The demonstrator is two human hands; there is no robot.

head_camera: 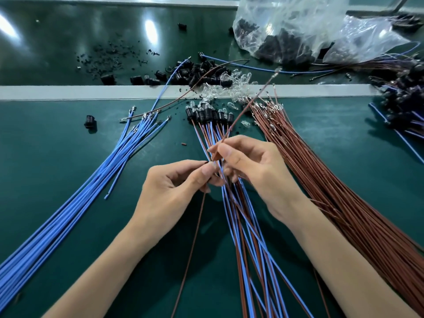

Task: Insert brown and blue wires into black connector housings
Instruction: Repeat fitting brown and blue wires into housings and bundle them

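My left hand (pixel 176 182) pinches a thin brown wire (pixel 192 244) that hangs down toward the near edge; a small dark piece shows at its fingertips, too hidden to name. My right hand (pixel 250 161) pinches another brown wire (pixel 250 99) that rises up and away, its metal terminal near the grey strip. Both hands meet above a bundle of finished brown and blue pairs (pixel 243 226) ending in black connector housings (pixel 206 114). Loose blue wires (pixel 96 180) fan out on the left, loose brown wires (pixel 332 180) on the right.
Loose black housings (pixel 197 73) and clear bulbs (pixel 231 86) lie along the grey strip (pixel 68 91). A clear plastic bag (pixel 305 31) of black parts sits at the back right. More assembled wires (pixel 403 97) pile at the right edge. One housing (pixel 90 121) lies alone on the green mat.
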